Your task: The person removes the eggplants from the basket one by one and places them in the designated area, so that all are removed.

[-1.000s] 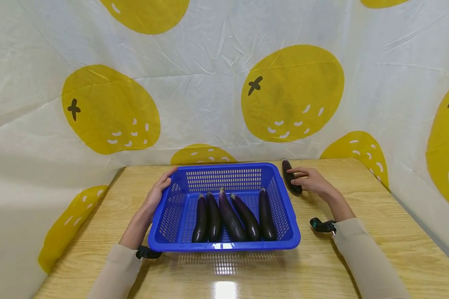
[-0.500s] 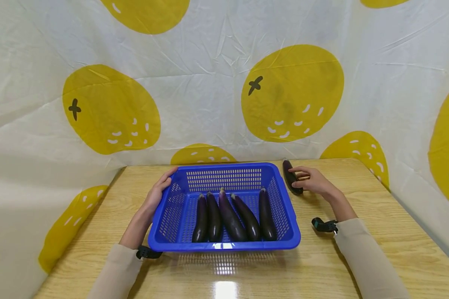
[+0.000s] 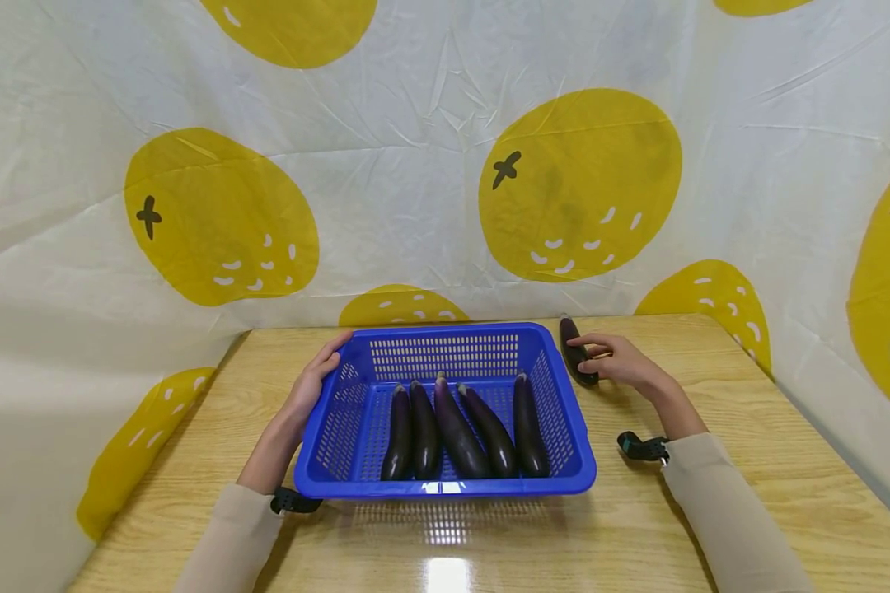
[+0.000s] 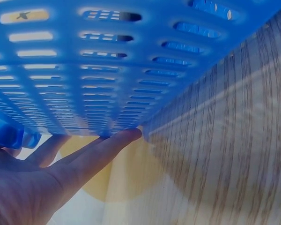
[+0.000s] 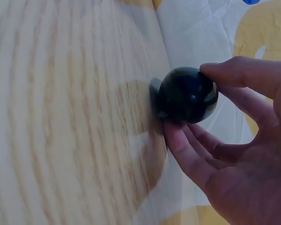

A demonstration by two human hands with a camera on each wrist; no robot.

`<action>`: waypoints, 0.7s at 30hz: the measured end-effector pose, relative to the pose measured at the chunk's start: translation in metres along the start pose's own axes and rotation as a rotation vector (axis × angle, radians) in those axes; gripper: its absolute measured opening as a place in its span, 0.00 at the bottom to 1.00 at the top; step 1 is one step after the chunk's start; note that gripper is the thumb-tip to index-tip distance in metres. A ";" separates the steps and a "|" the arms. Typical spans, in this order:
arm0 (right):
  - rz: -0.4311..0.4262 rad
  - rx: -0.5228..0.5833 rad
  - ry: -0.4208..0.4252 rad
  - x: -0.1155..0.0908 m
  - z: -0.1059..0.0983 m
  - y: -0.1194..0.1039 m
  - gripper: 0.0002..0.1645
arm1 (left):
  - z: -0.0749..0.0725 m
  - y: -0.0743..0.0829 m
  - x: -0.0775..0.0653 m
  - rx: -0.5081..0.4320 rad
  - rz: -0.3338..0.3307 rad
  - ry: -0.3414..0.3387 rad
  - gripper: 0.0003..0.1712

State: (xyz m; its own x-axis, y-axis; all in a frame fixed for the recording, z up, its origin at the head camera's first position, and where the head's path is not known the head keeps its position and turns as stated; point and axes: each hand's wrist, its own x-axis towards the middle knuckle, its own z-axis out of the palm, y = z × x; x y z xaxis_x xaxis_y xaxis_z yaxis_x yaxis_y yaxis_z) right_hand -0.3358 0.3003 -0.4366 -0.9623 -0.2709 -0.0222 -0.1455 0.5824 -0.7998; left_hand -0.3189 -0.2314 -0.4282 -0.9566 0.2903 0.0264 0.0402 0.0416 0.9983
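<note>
1. The right hand [image 3: 617, 362] pinches the lone eggplant [image 3: 573, 354], thumb on one side and fingers curled on the other.
2. The lone eggplant lies on the table [image 3: 719, 395], near its far edge, just beside the far right corner of the basket [image 3: 371, 489], stem end toward the far edge.
3. The left hand [image 3: 313, 380] rests against the basket's left side by its far left corner, thumb at the rim and fingers reaching straight along the outside wall.
4. The blue basket sits between the two arms, its far rim near the table's far edge.
5. Inside lie five eggplants [image 3: 454, 432], stems toward the far rim, the rightmost apart from the others at its stem end.
6. A pale cloth [image 3: 400, 206] with large yellow fruit prints hangs beyond the table's far edge.
</note>
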 end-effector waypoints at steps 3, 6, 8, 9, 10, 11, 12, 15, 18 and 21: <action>0.008 -0.013 0.002 0.000 0.000 0.000 0.35 | 0.000 0.000 0.000 -0.002 0.001 -0.001 0.30; -0.004 -0.041 0.012 -0.001 0.000 0.002 0.35 | 0.000 0.000 0.000 0.002 -0.005 0.000 0.30; -0.008 -0.060 0.025 0.000 0.000 0.003 0.36 | 0.000 0.000 -0.001 0.002 -0.011 0.001 0.30; -0.011 -0.066 0.030 0.000 0.000 0.003 0.36 | 0.000 0.000 -0.001 0.003 -0.012 0.001 0.30; -0.008 -0.071 0.038 0.000 0.000 0.003 0.36 | 0.000 0.000 -0.001 0.002 -0.014 0.001 0.30; -0.007 -0.079 0.047 0.000 0.000 0.003 0.35 | 0.000 -0.001 -0.001 0.001 -0.013 0.002 0.30; -0.004 -0.083 0.058 0.001 0.000 0.003 0.35 | -0.001 -0.001 -0.001 0.001 -0.013 0.003 0.30; -0.003 -0.090 0.081 0.000 -0.001 0.002 0.35 | -0.001 -0.001 -0.001 -0.001 -0.011 0.005 0.30; -0.006 -0.091 0.084 0.000 -0.001 0.001 0.36 | -0.001 -0.001 0.000 -0.001 -0.011 0.004 0.30; -0.015 -0.096 0.069 -0.001 -0.001 0.001 0.37 | -0.001 0.000 0.000 -0.003 -0.014 0.001 0.30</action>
State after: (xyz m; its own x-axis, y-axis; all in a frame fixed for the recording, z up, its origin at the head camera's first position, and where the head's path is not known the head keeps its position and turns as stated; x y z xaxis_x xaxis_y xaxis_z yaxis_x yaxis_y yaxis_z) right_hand -0.3358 0.3021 -0.4369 -0.9730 -0.2284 0.0330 -0.1777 0.6502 -0.7387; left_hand -0.3190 -0.2319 -0.4286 -0.9574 0.2885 0.0130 0.0265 0.0430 0.9987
